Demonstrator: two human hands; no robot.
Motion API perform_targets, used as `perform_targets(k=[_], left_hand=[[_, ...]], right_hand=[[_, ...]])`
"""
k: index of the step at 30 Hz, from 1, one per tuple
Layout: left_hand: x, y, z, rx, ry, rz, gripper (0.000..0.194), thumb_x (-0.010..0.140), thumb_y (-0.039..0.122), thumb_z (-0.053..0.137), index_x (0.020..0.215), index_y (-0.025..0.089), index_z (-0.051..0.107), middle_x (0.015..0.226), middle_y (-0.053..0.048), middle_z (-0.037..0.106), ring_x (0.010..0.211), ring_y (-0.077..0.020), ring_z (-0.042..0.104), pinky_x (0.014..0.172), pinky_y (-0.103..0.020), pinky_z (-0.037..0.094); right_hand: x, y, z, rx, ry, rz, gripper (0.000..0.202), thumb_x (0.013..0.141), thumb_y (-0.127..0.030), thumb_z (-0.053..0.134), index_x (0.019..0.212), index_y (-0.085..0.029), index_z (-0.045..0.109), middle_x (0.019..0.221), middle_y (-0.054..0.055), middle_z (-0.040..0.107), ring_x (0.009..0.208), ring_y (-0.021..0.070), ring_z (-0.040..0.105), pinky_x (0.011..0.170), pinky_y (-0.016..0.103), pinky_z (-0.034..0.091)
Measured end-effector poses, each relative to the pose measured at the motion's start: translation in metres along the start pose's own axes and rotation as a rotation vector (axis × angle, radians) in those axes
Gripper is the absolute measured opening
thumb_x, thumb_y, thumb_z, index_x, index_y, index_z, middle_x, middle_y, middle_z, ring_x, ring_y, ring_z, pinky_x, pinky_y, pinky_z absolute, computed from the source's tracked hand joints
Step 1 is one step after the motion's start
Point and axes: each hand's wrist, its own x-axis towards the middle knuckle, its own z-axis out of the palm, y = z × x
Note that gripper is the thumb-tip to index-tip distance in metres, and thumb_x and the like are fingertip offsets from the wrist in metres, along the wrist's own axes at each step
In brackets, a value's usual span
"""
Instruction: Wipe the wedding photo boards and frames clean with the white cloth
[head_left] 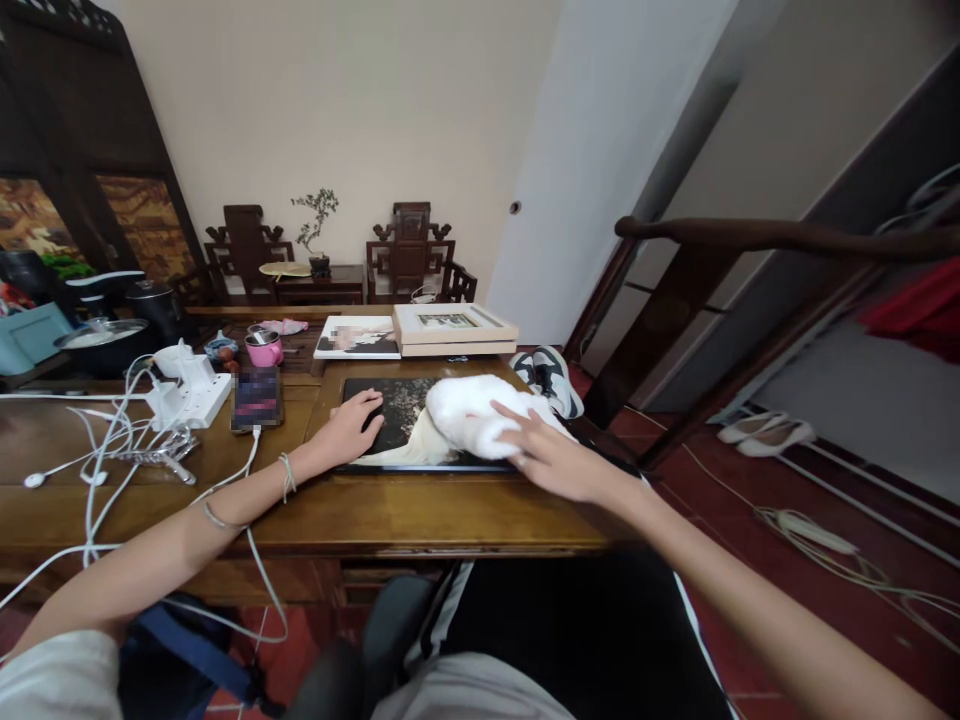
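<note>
A dark, glossy picture panel (401, 405) with a pale shape printed on it lies flat on the wooden table. My left hand (349, 428) rests on its left edge, fingers apart and holding nothing. Over the panel's right part lies a bunched, fluffy white towel (472, 400). My right hand (555, 458) grips the towel's near right side, fingers curled over it. The towel and my hand cover much of the panel's right side.
Behind the panel sit a flat picture (358, 345) and a cream frame box (454, 328). To the left are a phone (256, 402) on a cable, a white power strip (199, 400), and a pink cup (264, 348). Sneakers (556, 378) stand beyond the right edge.
</note>
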Motion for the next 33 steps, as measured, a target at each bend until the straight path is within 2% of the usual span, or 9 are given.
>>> perform_targets(k=[5,8,11,14,18,21,24,30,33], left_hand=[[0.0,-0.001,0.001,0.002,-0.002,0.004,0.041,0.093,0.032,0.039,0.128,0.017,0.055,0.141,-0.011,0.05,0.135,-0.0236,0.041,0.111,-0.045,0.034],[0.0,-0.001,0.001,0.0,-0.003,-0.004,0.042,0.093,0.033,0.039,0.128,0.016,0.054,0.141,-0.011,0.05,0.134,-0.0239,0.041,0.111,-0.045,0.034],[0.0,0.0,0.001,-0.003,-0.005,-0.013,0.042,0.093,0.033,0.039,0.128,0.015,0.054,0.142,-0.011,0.049,0.134,-0.0244,0.041,0.111,-0.045,0.034],[0.001,0.0,0.002,-0.019,0.0,-0.015,0.042,0.093,0.032,0.04,0.128,0.015,0.055,0.142,-0.012,0.048,0.134,-0.0249,0.042,0.111,-0.045,0.034],[0.001,-0.001,0.003,-0.009,-0.002,-0.01,0.041,0.093,0.031,0.04,0.128,0.014,0.055,0.141,-0.013,0.049,0.135,-0.0247,0.041,0.111,-0.044,0.034],[0.001,-0.001,0.003,-0.002,-0.007,-0.008,0.042,0.093,0.031,0.039,0.128,0.013,0.054,0.141,-0.013,0.049,0.135,-0.0243,0.041,0.111,-0.044,0.034],[0.001,-0.001,0.002,-0.014,-0.003,-0.004,0.041,0.093,0.03,0.04,0.127,0.014,0.055,0.141,-0.013,0.05,0.135,-0.0246,0.041,0.111,-0.045,0.034],[0.002,-0.002,0.002,-0.069,0.04,-0.043,0.039,0.09,0.031,0.045,0.125,0.016,0.058,0.139,-0.011,0.052,0.131,-0.025,0.046,0.11,-0.045,0.035],[0.001,-0.001,0.001,-0.084,0.034,-0.066,0.04,0.091,0.031,0.045,0.127,0.018,0.056,0.142,-0.009,0.049,0.135,-0.0241,0.041,0.111,-0.045,0.034]], right_hand=[[0.074,0.028,-0.005,-0.054,0.057,0.112,0.045,0.077,-0.012,0.041,0.115,-0.019,0.063,0.134,0.012,0.057,0.138,0.033,0.033,0.108,0.061,0.025],[0.087,0.027,-0.004,-0.072,0.079,0.151,0.046,0.077,-0.011,0.041,0.118,-0.018,0.063,0.133,0.014,0.056,0.136,0.0352,0.035,0.106,0.063,0.026],[0.066,0.013,0.001,-0.104,0.058,0.121,0.044,0.079,-0.012,0.04,0.117,-0.013,0.062,0.137,0.02,0.051,0.141,0.0376,0.023,0.106,0.068,0.02],[0.021,-0.007,0.008,-0.08,0.037,0.027,0.036,0.08,-0.013,0.04,0.107,-0.016,0.064,0.144,0.016,0.045,0.144,0.0338,0.014,0.109,0.068,0.014],[-0.033,-0.025,0.011,0.039,0.068,-0.078,0.029,0.081,-0.016,0.04,0.095,-0.023,0.064,0.146,0.007,0.045,0.145,0.0263,0.015,0.115,0.061,0.011],[-0.04,-0.025,0.007,0.072,0.058,-0.06,0.027,0.083,-0.02,0.041,0.097,-0.024,0.064,0.147,0.006,0.044,0.143,0.0263,0.02,0.115,0.058,0.014],[-0.01,-0.015,0.004,0.047,0.014,0.034,0.032,0.082,-0.02,0.041,0.104,-0.022,0.064,0.147,0.009,0.044,0.142,0.0287,0.023,0.114,0.059,0.016],[0.086,0.004,0.002,-0.057,0.038,0.133,0.044,0.079,-0.013,0.039,0.116,-0.018,0.062,0.131,0.013,0.059,0.14,0.0318,0.029,0.106,0.062,0.025],[0.104,-0.001,0.002,-0.074,0.061,0.182,0.046,0.079,-0.012,0.038,0.118,-0.018,0.062,0.129,0.014,0.06,0.136,0.0349,0.034,0.102,0.066,0.026]])
